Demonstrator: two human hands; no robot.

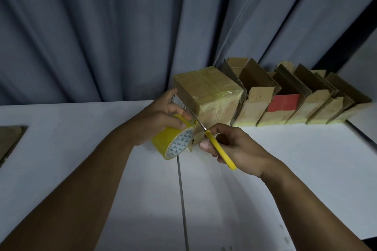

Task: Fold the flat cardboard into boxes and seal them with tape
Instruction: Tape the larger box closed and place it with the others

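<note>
Head view: a yellow tape roll is gripped by the left hand, fingers curled over its rim, just in front of a taped cardboard box that stands on the white table. Yellow-handled scissors are clasped in the right hand, the blades pointed up and left at the spot where roll and box meet; whether the blades are apart cannot be told. To the right of the box, a row of open-topped boxes is lined against the grey curtain, one of them marked by a red panel.
</note>
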